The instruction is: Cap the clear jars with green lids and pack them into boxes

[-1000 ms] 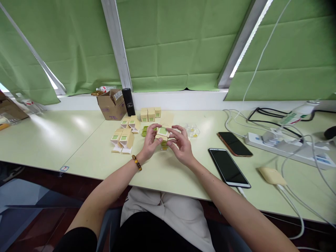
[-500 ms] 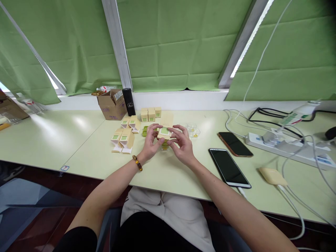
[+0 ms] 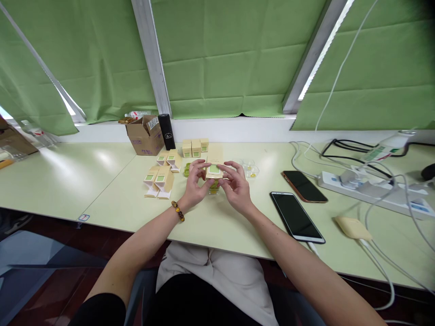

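Note:
Between my two hands is a small cream cardboard box with a green window or label, its far flap standing up. My left hand grips its left side with fingers and thumb. From the right, my right hand holds the opposite side in the same way. Just below the box, a clear container with green contents shows between my thumbs; whether it is partly inside the box I cannot tell. Small green items lie just behind my left hand, partly hidden by it.
Several partly folded boxes lie at left, and closed ones stand at the back. Clear plastic containers are right of my hands. Two phones, a power strip and cables occupy the right side. A carton and black cylinder stand behind.
The box in my hands has shifted and tilted very slightly, and my fingers have moved a little with it. Everything else stays where it was.

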